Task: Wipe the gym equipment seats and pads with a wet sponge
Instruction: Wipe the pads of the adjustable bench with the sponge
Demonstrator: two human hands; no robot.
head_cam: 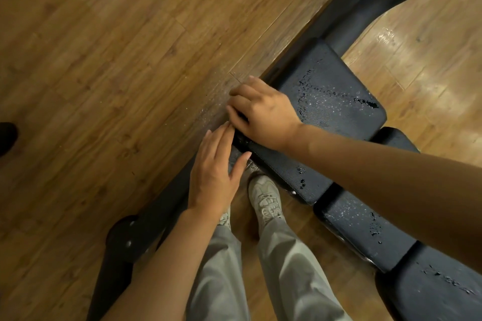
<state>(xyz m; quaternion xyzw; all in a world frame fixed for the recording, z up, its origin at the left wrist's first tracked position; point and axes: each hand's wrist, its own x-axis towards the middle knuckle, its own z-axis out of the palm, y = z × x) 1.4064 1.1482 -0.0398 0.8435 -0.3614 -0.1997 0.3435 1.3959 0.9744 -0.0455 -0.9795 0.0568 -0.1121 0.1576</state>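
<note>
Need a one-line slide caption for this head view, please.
Right hand curled over the edge of a wet black bench seat pad, left hand flat beside it; no sponge visible.

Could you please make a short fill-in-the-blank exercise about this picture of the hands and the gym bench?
1. The right hand curls over the edge of the black ____ pad.
2. The left hand lies with its fingers ____.
3. The floor is made of ____ planks.
4. Beside the bench stands a pale ____.

Missing words: seat; straight; wooden; shoe
</note>
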